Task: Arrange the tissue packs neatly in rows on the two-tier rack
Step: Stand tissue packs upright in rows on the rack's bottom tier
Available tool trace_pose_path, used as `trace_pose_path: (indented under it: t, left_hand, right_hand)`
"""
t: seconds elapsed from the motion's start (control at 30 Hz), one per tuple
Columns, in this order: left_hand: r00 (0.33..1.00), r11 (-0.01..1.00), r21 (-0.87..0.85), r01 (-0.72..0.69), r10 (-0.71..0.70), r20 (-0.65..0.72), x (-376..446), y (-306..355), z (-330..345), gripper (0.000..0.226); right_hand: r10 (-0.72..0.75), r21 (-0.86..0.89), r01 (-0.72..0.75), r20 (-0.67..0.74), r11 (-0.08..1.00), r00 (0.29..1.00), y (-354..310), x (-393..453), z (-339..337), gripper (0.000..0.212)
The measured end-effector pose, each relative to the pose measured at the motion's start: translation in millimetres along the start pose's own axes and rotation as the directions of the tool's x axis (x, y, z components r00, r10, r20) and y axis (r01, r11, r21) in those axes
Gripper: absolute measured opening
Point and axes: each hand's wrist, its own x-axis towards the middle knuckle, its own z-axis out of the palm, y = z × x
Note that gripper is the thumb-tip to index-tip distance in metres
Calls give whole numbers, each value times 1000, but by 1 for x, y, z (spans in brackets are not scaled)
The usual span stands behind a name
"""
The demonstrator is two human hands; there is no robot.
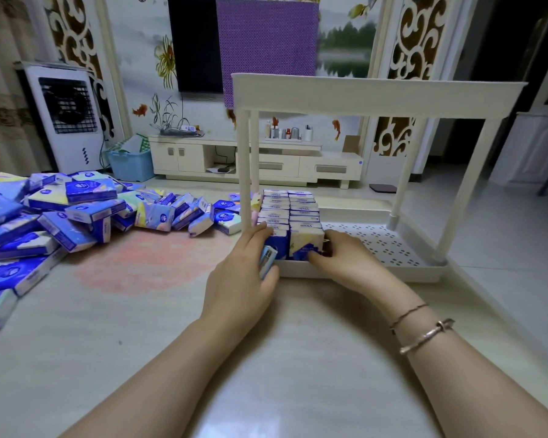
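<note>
A white two-tier rack (377,96) stands on the floor. On the left part of its lower tray (383,248), two rows of upright tissue packs (290,213) run front to back. My left hand (244,279) grips a blue tissue pack (267,259) by the tray's front left corner, its fingers also touching the left row's front pack. My right hand (345,260) grips the front pack of the right row (306,245) from the right side. The top tier's surface is hidden from this angle.
A big pile of loose blue tissue packs (64,213) covers the floor at left. A TV cabinet (257,162), a blue basket (130,164) and an air cooler (67,118) stand along the far wall. The tray's right part has perforated bare surface.
</note>
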Motion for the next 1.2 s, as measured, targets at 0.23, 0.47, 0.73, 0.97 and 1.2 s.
trace_pose_path:
  t: [0.23,0.47,0.73,0.97,1.2]
  left_hand:
    - [995,931,-364,27,-61,-83,-3,11,-6,42]
    - [911,455,-794,404,-277,305,16,46,-56,68]
    - [940,415,-858,303,-277,198,42,69,-134,74]
    - [897,480,-847,227,-441,-9,109,50,-169,43]
    - [925,640,-704,309,-373,68,157,24,-145,33]
  right_hand:
    - [-54,187,117,-312,976,949,-18,-9,-8,47]
    - [-403,312,344,148,886,903,-62,-42,-59,28]
    - [-481,306,470,-43,828,876,-140,-52,-112,17]
    - [-275,224,418,-478,880,834,-207,16,-155,18]
    - [-54,7,59,-314,998,948,-225,106,-148,12]
